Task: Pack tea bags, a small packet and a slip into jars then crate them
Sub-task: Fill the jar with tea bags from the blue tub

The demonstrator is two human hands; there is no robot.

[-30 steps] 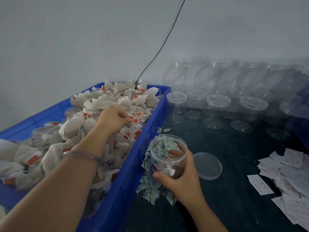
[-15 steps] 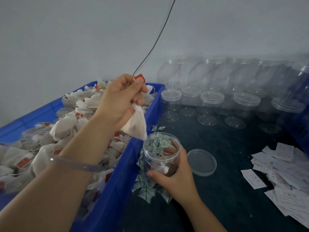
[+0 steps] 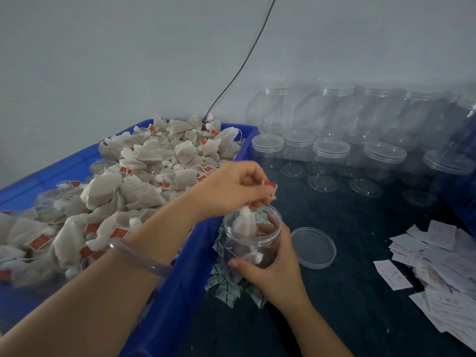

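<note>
Blue crate [image 3: 185,292], L side: heaped w/ tea bags [image 3: 144,181]; red-tag print too small to read. Dark table [image 3: 347,305]: lidded empty jars [image 3: 331,155] at rear, slips [image 3: 443,276] R, text blurred. My R hand [image 3: 273,269] wraps the open jar [image 3: 253,243] just beside the crate, lid [image 3: 313,247] near. My L hand [image 3: 231,189] pinches one tea bag [image 3: 244,222], half inside the jar mouth.

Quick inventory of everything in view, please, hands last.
crate: one, blue, left.
tea bags: many, off-white, red tags, heaped in crate.
held tea bag: one, off-white, partly inside open jar.
open jar: one, clear, centre.
loose lid: one, clear, right of open jar.
packets: many, green-white, beside crate.
slips: many, white, right.
empty jars: many, clear, lidded, along back.
cable: one, black, wall.
table: one, dark.
left hand: fingers pinch held tea bag.
right hand: grips open jar.
</note>
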